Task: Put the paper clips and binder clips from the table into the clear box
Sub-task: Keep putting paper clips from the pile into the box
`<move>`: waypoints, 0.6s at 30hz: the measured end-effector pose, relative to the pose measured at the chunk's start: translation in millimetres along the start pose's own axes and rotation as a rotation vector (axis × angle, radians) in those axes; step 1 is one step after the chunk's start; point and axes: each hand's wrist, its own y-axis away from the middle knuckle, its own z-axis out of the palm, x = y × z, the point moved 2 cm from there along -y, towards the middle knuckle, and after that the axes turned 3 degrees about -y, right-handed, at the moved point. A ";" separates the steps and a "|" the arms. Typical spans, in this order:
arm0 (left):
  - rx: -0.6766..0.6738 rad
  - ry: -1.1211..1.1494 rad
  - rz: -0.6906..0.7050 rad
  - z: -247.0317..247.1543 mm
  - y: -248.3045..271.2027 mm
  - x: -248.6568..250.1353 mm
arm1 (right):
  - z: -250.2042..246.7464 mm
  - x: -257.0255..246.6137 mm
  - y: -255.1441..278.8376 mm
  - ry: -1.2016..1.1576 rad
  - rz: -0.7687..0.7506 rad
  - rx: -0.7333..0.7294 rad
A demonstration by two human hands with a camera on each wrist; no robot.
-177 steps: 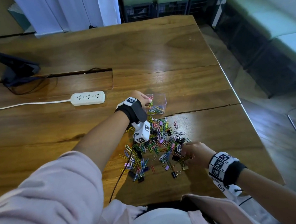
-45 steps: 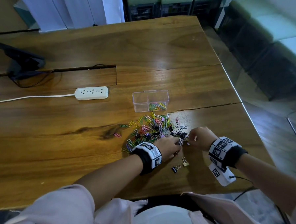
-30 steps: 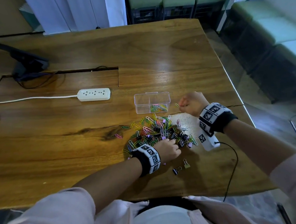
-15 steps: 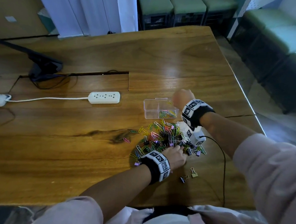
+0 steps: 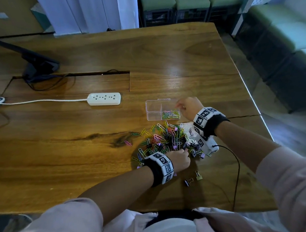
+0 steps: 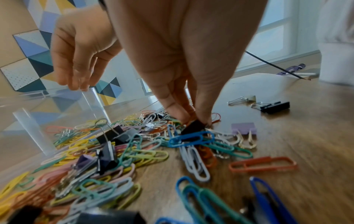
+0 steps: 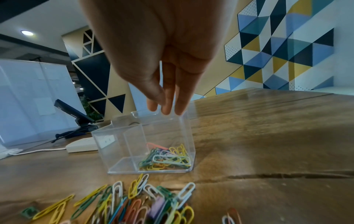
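Observation:
A clear box (image 5: 149,107) with two compartments stands on the wooden table; its right compartment holds coloured paper clips (image 5: 170,115). A pile of paper clips and binder clips (image 5: 165,138) lies just in front of it. My right hand (image 5: 187,106) hovers over the box's right compartment, fingers (image 7: 166,109) straight and pointing down with nothing in them, above the box (image 7: 114,145). My left hand (image 5: 180,158) is at the pile's near edge. Its fingertips (image 6: 205,115) pinch a black binder clip (image 6: 193,126) lying among the clips.
Two loose binder clips (image 5: 189,181) lie near the table's front edge. A white power strip (image 5: 104,99) sits left of the box, and a black stand (image 5: 38,67) with cables at the far left. The table edge (image 5: 254,103) runs close on the right.
My right hand went from the pile up to the box and its fingers straightened over the right compartment. My left hand stayed at the pile's near edge.

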 end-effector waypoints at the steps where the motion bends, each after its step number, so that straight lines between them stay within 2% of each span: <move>1: 0.008 -0.023 0.019 -0.6 0.7 0.5 | -0.1 2.4 5.0 -0.005 0.001 0.003; 4: -0.035 0.013 0.036 0.0 -0.8 -0.7 | 1.0 13.4 20.9 -0.032 -0.001 0.016; 10: -0.076 0.265 -0.016 6.7 -5.3 -10.9 | 5.5 36.2 60.2 -0.093 -0.040 0.104; 12: -0.100 0.380 -0.073 5.1 -6.1 -20.6 | 9.5 43.0 72.4 -0.128 0.019 0.071; 15: -0.013 0.650 -0.237 0.2 -4.3 -43.7 | 17.9 45.3 90.8 -0.073 0.020 -0.032; 18: 0.122 0.758 -0.335 -6.5 4.3 -77.9 | 25.3 40.4 108.1 -0.038 -0.012 -0.124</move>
